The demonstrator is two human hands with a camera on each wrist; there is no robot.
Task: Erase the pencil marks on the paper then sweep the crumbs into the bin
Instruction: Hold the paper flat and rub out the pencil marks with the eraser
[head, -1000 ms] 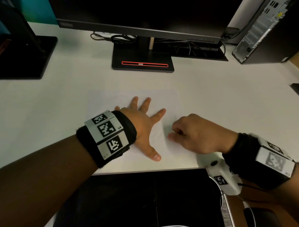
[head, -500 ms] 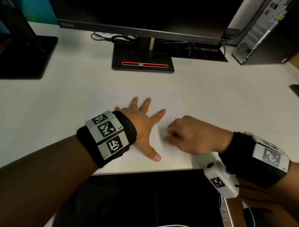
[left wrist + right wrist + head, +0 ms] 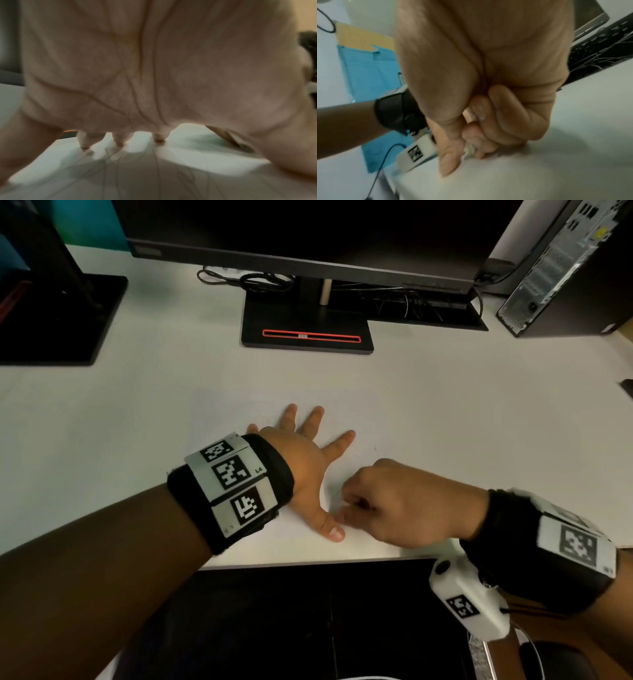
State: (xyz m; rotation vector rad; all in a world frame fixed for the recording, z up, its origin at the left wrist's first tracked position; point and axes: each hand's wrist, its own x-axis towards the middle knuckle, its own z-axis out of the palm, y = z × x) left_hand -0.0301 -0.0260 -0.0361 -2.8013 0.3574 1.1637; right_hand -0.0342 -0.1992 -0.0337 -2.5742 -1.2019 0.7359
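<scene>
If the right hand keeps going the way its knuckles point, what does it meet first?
Most likely the left hand's thumb: the right hand, pinching the eraser, sits almost against it on the paper.

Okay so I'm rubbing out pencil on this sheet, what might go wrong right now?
The right hand pinches only a small white eraser, so it may slip from that grip. It rubs close to the left hand thumb, and the paper could crease between them. The work sits near the desk front edge, so crumbs may fall to the floor; no bin is in view.
</scene>
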